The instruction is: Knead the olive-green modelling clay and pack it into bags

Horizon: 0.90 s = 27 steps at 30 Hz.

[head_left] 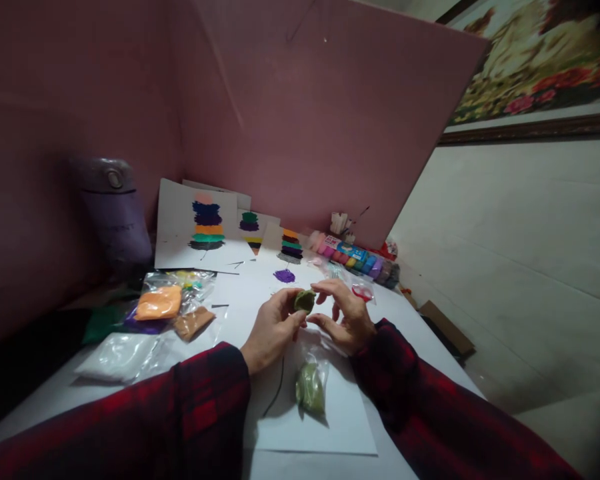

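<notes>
My left hand [273, 327] is closed around a small lump of olive-green modelling clay [305, 302], which looks hollowed like a cup. Close by on the right is my right hand [345, 317], its fingers curved and spread apart; the index fingertip is near the clay's rim, and I cannot tell whether it touches. Below both hands, a clear bag of green clay [310, 392] lies on a white sheet of paper [347, 430]. A thin dark strand [276, 393] lies on that sheet, left of the bag.
At left lie bags of orange clay [159, 303], brown clay [195, 323] and white clay [117, 357]. Behind them stands a purple bottle [117, 227]. Cards with colour strips [180, 233] lean at the back. A multicolour clay pack [355, 257] lies back right.
</notes>
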### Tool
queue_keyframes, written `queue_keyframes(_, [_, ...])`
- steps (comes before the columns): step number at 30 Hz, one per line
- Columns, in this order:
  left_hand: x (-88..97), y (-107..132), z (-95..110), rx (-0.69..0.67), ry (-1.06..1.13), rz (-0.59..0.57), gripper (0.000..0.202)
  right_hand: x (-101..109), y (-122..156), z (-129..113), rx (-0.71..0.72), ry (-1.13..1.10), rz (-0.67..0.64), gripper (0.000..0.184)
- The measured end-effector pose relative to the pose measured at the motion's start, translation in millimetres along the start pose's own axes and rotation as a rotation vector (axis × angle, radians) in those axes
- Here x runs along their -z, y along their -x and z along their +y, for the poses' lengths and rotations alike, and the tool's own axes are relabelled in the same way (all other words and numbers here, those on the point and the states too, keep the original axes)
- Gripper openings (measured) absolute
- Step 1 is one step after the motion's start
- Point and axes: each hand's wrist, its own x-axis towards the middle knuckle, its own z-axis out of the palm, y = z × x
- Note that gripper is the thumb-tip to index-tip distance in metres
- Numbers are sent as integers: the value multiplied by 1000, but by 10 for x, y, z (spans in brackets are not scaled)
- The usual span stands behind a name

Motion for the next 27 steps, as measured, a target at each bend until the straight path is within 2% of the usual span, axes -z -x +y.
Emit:
queue_keyframes(6, [-10,20,25,27,23,-25,35,-14,7,-53,-81,-103,-2,19])
queue_keyframes(15, [1,36,47,19,-62,-59,30,-52,28,-96,-331,-271,-16,21])
queue_keyframes(23, [-17,46,60,4,-109,1,14,-34,28,-131,-280,-275,26,12])
queue_keyframes(27, [-25,50,62,30,-70,25,12,-26,22,-157,-237,-292,-7,18])
